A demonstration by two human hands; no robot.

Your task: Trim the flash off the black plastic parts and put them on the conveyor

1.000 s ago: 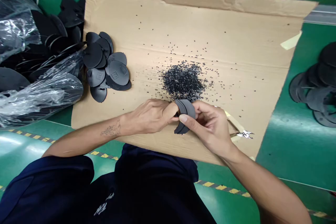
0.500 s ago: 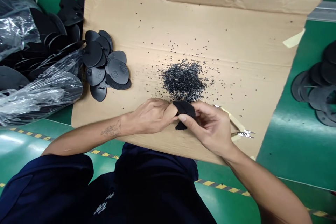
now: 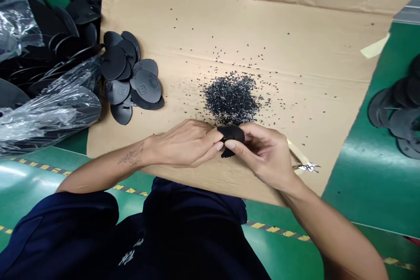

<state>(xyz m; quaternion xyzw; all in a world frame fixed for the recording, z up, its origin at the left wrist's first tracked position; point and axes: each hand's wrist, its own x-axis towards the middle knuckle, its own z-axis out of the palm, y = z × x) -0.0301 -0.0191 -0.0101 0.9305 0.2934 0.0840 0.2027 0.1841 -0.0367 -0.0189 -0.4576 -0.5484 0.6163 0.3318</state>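
A bent black piece (image 3: 233, 133), thin and flexible-looking, is held between both hands at the front of the cardboard. My left hand (image 3: 187, 144) pinches its left side, thumb and fingers closed. On its right side, my right hand (image 3: 267, 153) grips it with the thumb laid over the front and the fingers behind. Just beyond the hands lies a heap of tiny black bits (image 3: 231, 98), with more scattered around it. Several black oval discs (image 3: 144, 85), some with raised marks, are piled to the left on the cardboard.
The cardboard sheet (image 3: 311, 61) covers the green table. Nippers (image 3: 308, 166) lie right of my right hand. Clear plastic bags (image 3: 65, 113) with many black discs stand at the left. Black ring-shaped parts (image 3: 405, 120) sit at the right edge. Tape (image 3: 376, 47) holds the cardboard's right side.
Both hands stay on the black piece, which is turned slightly and shows less of its lower end. My left thumb has come nearer my right thumb. The view has shifted a little.
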